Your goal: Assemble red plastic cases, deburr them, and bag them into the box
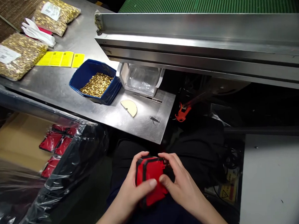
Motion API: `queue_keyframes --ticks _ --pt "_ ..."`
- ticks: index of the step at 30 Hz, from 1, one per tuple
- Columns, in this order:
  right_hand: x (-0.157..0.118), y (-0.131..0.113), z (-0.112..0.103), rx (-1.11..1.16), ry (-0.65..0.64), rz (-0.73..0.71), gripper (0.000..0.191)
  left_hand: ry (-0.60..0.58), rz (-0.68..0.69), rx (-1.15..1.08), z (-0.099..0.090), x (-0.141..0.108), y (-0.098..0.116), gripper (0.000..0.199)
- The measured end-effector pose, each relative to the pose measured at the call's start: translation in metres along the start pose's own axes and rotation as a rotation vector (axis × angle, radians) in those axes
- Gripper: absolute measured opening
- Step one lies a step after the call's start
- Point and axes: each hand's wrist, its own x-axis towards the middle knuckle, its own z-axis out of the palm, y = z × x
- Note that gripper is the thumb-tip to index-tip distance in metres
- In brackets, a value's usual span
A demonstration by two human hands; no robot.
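A red plastic case with black edging (pixel 152 173) is held over my lap, below the table's front corner. My left hand (pixel 137 184) wraps its left side, thumb lying across the red face. On the right edge, my right hand (pixel 177 180) grips it with the thumb and fingers near small red tabs. The undersides of both hands' grip are hidden. Ahead on the metal table (pixel 142 125) lie a cream half-disc (pixel 130 107) and a small metal clip-like piece (pixel 154 119). A blue bin (pixel 75 79) holds many small brass-coloured parts (pixel 98 85).
A clear-lined tray (pixel 143 80) sits under the conveyor's metal rail (pixel 198 49). Bags of brass parts (pixel 16 55), white gloves (pixel 38 33) and yellow labels (pixel 61 58) lie at the back left. Left below, a plastic-lined carton (pixel 13 142) contains several red-black pieces (pixel 52 140). A grey panel (pixel 275 179) stands right.
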Motion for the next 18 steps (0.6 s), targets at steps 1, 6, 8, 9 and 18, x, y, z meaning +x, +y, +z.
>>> queue_keyframes --ticks 1,6,8,9,18 --pt "0.002 0.001 -0.001 0.014 0.026 -0.013 0.053 -0.005 -0.061 -0.168 -0.002 0.001 -0.001 0.072" --pt "0.014 -0.002 -0.008 0.092 0.026 -0.081 0.051 -0.112 -0.125 -0.589 -0.022 0.015 -0.016 0.039" --pt "0.019 -0.009 -0.01 0.13 -0.014 -0.131 0.058 -0.243 -0.066 -0.627 -0.03 0.019 -0.023 0.039" --pt "0.02 -0.014 -0.01 0.155 -0.036 -0.159 0.062 -0.318 -0.047 -0.636 -0.033 0.02 -0.026 0.041" --pt "0.01 -0.039 -0.005 0.25 -0.072 -0.328 0.048 -0.489 -0.155 -0.43 -0.035 0.018 -0.034 0.082"
